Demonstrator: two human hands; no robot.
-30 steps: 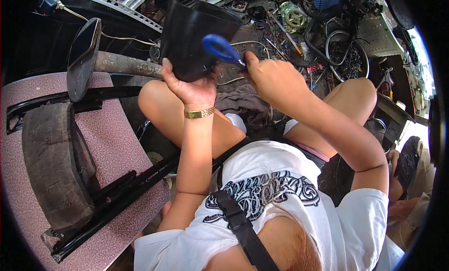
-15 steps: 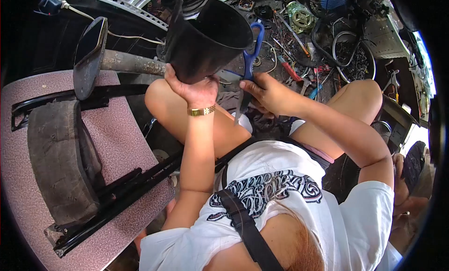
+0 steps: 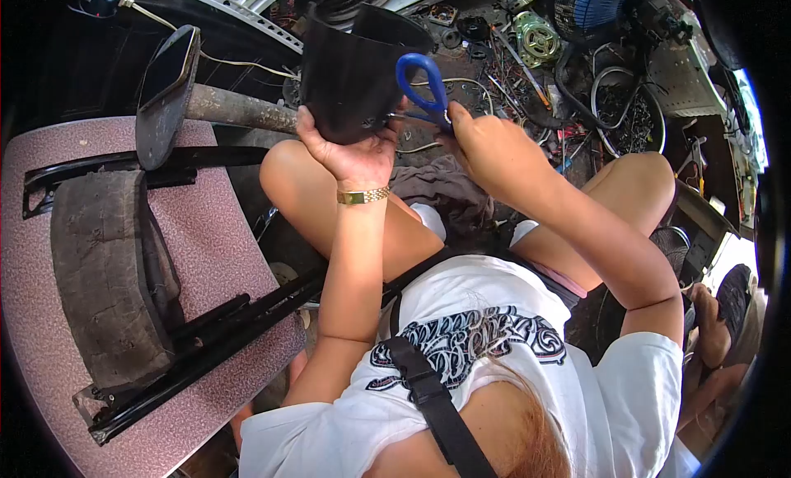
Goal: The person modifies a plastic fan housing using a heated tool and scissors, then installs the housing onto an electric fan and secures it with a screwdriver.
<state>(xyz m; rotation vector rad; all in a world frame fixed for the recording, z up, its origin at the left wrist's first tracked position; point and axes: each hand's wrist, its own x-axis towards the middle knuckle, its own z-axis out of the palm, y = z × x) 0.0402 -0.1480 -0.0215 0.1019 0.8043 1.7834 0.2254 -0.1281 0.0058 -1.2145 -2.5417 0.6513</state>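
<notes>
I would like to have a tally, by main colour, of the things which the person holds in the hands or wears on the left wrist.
Black: 1 (curved piece, in the left hand)
Blue: 1 (loop-handled tool, in the right hand)
Gold: 1 (watch)
Total: 3

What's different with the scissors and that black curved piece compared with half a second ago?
The blue-handled scissors in the right hand have swung: their handles, upright before, now lean left toward the black curved piece in the left hand. That piece has tipped, so its open top shows less. Nothing was picked up or let go. The worn dark strip stays on the pink table.
</notes>
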